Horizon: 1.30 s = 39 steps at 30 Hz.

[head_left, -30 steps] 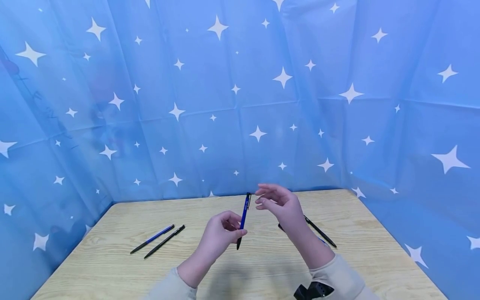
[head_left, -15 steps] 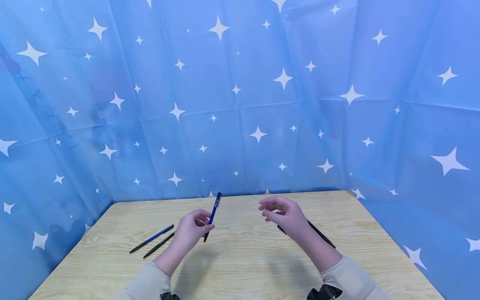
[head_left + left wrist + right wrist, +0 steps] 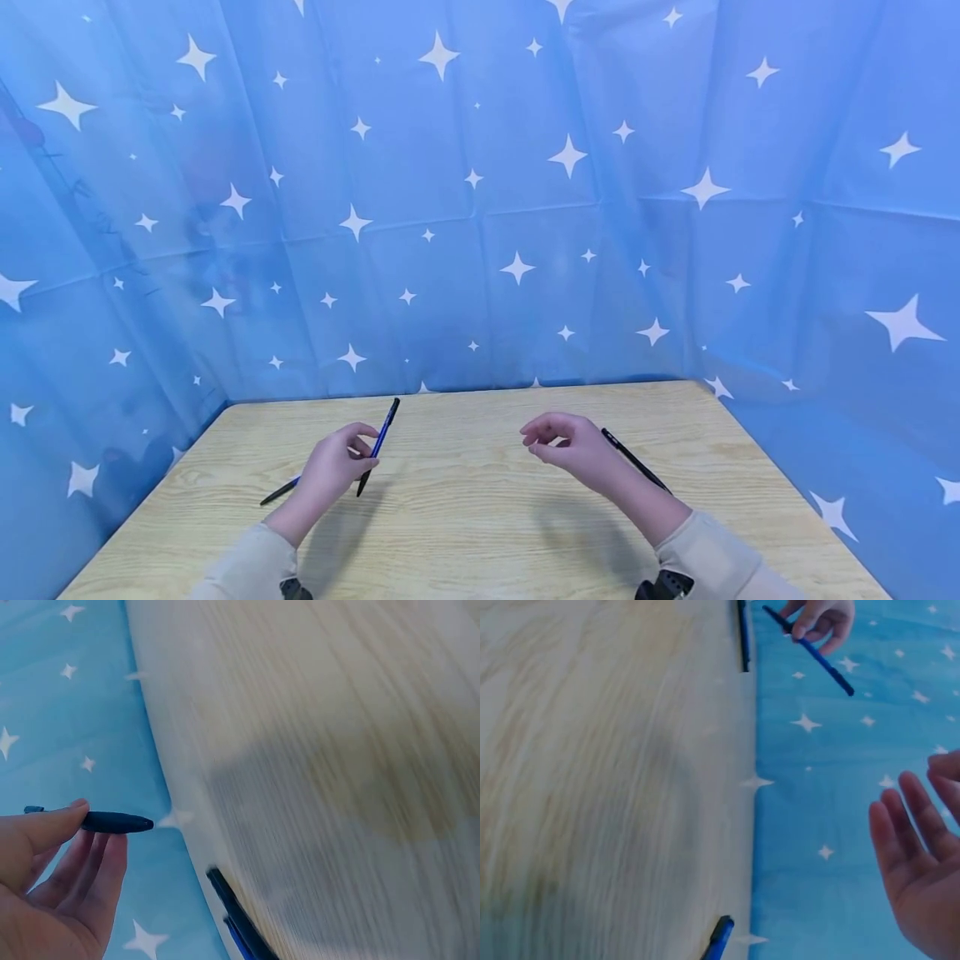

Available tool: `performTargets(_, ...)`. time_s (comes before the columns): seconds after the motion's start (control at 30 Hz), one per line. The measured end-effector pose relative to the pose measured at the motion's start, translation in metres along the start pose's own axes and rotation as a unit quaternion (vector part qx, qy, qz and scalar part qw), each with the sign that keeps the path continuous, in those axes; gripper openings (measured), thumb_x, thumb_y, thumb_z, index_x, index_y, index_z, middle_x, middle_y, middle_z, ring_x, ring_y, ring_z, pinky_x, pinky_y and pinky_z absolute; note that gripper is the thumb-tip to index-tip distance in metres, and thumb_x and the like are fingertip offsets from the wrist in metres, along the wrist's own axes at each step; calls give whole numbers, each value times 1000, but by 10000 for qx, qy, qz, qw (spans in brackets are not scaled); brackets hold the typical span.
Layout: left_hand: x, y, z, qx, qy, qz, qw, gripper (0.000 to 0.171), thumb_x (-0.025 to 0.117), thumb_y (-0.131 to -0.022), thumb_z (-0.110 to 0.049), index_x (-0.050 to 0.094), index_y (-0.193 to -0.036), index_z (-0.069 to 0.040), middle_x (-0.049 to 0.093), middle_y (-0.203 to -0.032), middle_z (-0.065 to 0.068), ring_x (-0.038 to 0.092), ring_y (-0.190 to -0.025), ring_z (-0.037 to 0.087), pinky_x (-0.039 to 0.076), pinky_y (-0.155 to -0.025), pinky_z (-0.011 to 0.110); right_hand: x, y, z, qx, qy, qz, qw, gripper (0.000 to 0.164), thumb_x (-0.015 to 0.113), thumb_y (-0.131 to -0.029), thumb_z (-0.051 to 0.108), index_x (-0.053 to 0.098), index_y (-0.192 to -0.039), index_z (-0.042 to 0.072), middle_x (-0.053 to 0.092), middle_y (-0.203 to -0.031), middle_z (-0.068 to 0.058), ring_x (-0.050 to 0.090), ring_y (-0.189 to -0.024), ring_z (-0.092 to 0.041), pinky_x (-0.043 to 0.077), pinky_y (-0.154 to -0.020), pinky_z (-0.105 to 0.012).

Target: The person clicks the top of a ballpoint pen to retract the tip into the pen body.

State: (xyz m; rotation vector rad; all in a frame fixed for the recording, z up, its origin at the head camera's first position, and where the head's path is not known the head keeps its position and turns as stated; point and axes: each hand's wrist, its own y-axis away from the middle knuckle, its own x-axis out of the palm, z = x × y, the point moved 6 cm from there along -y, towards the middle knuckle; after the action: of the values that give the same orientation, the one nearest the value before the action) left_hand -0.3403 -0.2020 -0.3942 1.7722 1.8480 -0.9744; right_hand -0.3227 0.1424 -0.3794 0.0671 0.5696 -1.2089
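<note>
Raised over the left part of the table, my left hand (image 3: pixel 330 468) pinches a blue pen (image 3: pixel 383 435) with a black tip section between thumb and fingers. The pen slants, its dark tip pointing down toward me. In the left wrist view the black end of this pen (image 3: pixel 116 822) sticks out past the thumb. My right hand (image 3: pixel 567 450) hovers to the right with loosely bent fingers and holds nothing. Under the left forearm lies a pen (image 3: pixel 281 491), partly hidden. A black pen (image 3: pixel 636 461) lies beside the right hand, partly covered by the forearm.
The wooden table (image 3: pixel 480 517) ends at a blue star-printed curtain (image 3: pixel 480 208) behind and at both sides. In the left wrist view a black pen (image 3: pixel 241 919) lies next to a blue pen (image 3: pixel 237 937). Another blue pen (image 3: pixel 718 939) shows low in the right wrist view.
My left hand has carried the blue pen from the middle to the left, and now covers more of the pens lying there. My right hand has lowered slightly, fingers still loosely bent.
</note>
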Motion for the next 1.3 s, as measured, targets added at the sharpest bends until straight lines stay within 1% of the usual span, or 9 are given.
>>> performTargets(0.13,-7,0,11,138,-475,144,9987,37,74,-80,8,63,-113,-5,63,-78,1,62,-74,17,53,-63,35,2,0,-7,85,219,190,9995,16,67,-94,18,70,-108,14,68,-98,-4,61,-91,-20,51,-75,-34)
performTargets(0.2,-9,0,17,133,-639,291,9974,38,73,-80,9,63,-114,-6,63,-79,2,62,-74,17,52,-63,35,2,-1,-11,107,305,286,9991,15,67,-94,17,70,-108,13,67,-96,-1,61,-90,-20,51,-74,-35)
performTargets(0.37,-8,0,34,55,-929,692,9933,36,72,-80,11,66,-110,-9,65,-83,3,63,-78,18,53,-65,36,1,-1,-19,190,367,487,9980,15,66,-93,15,70,-107,13,66,-92,1,61,-88,-21,50,-73,-38)
performTargets(0.5,-7,0,42,154,-1315,837,9877,37,76,-76,11,69,-105,-10,64,-79,0,61,-77,17,53,-69,39,1,-1,-25,172,413,547,9975,14,66,-93,14,70,-107,14,66,-91,2,61,-87,-22,50,-72,-37)
performTargets(0.63,-4,0,46,295,-1679,931,9810,36,77,-73,11,71,-101,-12,62,-75,-1,59,-73,15,52,-67,38,0,1,-27,175,466,548,9973,13,67,-92,14,71,-105,14,66,-90,2,61,-87,-22,51,-71,-35)
performTargets(0.73,0,-1,50,351,-1868,1021,9764,36,78,-72,11,72,-99,-12,62,-74,-2,58,-71,14,51,-64,36,0,4,-28,241,487,593,9968,13,67,-93,15,71,-105,14,66,-90,2,61,-87,-21,50,-72,-35)
performTargets(0.9,6,-2,52,391,-2118,1198,9691,37,82,-69,7,71,-97,-13,59,-74,-2,56,-70,14,51,-65,37,-2,8,-31,265,604,681,9955,14,67,-93,15,70,-107,13,65,-91,3,61,-87,-20,51,-71,-32)
performTargets(1.07,8,0,49,375,-2215,1280,9660,35,82,-70,6,71,-95,-14,57,-74,-2,53,-68,13,50,-63,35,-6,11,-31,263,638,753,9948,15,66,-94,14,69,-108,12,65,-92,2,61,-87,-19,51,-70,-31)
performTargets(1.3,5,2,44,269,-2385,1390,9608,33,84,-70,2,72,-96,-15,60,-77,-3,55,-70,13,50,-65,37,-15,11,-26,171,528,708,9959,19,68,-93,15,69,-110,9,67,-94,-2,61,-87,-21,51,-68,-31)
